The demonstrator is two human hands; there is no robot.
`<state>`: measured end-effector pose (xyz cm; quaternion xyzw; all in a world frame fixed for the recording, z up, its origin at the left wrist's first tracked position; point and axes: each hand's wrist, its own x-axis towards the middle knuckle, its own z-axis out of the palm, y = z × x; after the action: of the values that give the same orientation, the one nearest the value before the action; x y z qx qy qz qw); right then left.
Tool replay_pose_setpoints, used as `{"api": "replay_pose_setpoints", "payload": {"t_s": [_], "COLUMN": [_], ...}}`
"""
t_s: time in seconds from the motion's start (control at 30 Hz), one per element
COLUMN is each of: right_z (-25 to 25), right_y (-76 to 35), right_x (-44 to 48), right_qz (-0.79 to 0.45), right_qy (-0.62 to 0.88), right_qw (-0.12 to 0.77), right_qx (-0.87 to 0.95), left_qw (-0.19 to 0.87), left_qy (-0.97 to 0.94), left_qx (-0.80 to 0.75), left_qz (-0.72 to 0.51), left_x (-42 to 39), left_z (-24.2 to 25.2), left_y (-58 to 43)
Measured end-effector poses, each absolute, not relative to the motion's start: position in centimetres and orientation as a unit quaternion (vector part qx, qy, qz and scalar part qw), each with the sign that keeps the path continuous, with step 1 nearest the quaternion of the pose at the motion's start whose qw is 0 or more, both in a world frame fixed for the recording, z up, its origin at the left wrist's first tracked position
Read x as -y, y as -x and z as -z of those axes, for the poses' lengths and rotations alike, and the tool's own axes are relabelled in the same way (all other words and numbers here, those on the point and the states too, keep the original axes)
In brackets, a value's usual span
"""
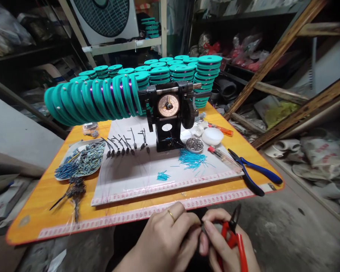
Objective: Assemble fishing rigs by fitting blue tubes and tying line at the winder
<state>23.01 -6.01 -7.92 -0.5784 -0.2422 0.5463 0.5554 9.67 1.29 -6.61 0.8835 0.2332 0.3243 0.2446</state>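
My left hand, with a ring on one finger, is closed in a pinch just below the near edge of the orange table. My right hand meets it fingertip to fingertip and holds red-handled pliers, jaws pointing up. Between the fingertips sits something tiny and dark that I cannot make out. Ahead stands a black winding machine with a round dial, carrying a row of teal spools on its shaft.
Stacks of teal spools stand at the back. On the white mat lie small blue tube pieces, dark sinker rigs, a tin of beads and a white lid. Blue pliers lie right; a tray of parts left.
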Motion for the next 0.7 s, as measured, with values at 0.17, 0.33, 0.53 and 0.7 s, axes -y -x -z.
{"api": "replay_pose_setpoints", "payload": {"t_s": [0.17,0.33,0.53,0.7], "right_z": [9.4,10.2,9.3,10.1], "right_y": [-24.3,-25.1,-26.5,-28.6], "right_x": [5.9,5.9,6.5,7.2], "right_qz": [-0.523,-0.468,-0.164,0.075], "right_qy": [0.592,0.611,0.711,0.643], "right_qw": [0.55,0.557,0.554,0.455], "right_qx": [0.273,0.312,0.4,0.612], "left_qw": [0.229,0.227,0.158,0.14], "left_qy": [-0.885,-0.88,-0.883,-0.882], "left_qx": [-0.239,-0.268,-0.333,-0.351], "left_qz": [-0.326,-0.319,-0.292,-0.281], "left_x": [-2.3,-2.8,-2.9,-2.6], "left_z": [6.6,6.7,7.1,7.3], "left_y": [-10.4,-11.7,-13.2,-13.9]}}
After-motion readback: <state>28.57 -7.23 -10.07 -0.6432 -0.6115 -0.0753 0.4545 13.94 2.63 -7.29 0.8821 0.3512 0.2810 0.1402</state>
